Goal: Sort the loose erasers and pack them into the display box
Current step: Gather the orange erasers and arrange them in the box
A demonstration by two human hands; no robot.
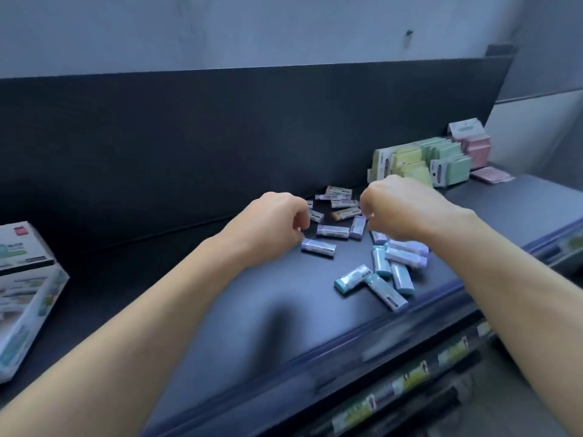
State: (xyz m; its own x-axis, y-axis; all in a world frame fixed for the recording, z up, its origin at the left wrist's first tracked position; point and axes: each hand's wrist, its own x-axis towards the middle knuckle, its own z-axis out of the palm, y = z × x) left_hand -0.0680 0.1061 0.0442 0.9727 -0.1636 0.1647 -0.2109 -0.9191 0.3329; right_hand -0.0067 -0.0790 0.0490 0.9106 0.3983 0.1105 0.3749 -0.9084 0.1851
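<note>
Several loose erasers lie scattered on a dark shelf (252, 310): purple ones (318, 248), teal ones (353, 278) and a brown one (345, 213). My left hand (274, 219) hovers at the pile's left edge with curled fingers, its fingertips just above a purple eraser. My right hand (400, 206) hangs over the pile's right side, fingers bent down and hiding whatever is beneath them. I cannot tell whether either hand holds an eraser. The white display box (22, 294) stands at the far left of the shelf.
Green and yellow sticky-note packs (419, 162) and pink ones (473, 143) lean on the dark back panel (220, 137) at the right. The shelf's front edge (315, 357) runs diagonally, with lower shelves of blurred goods (410, 380) below.
</note>
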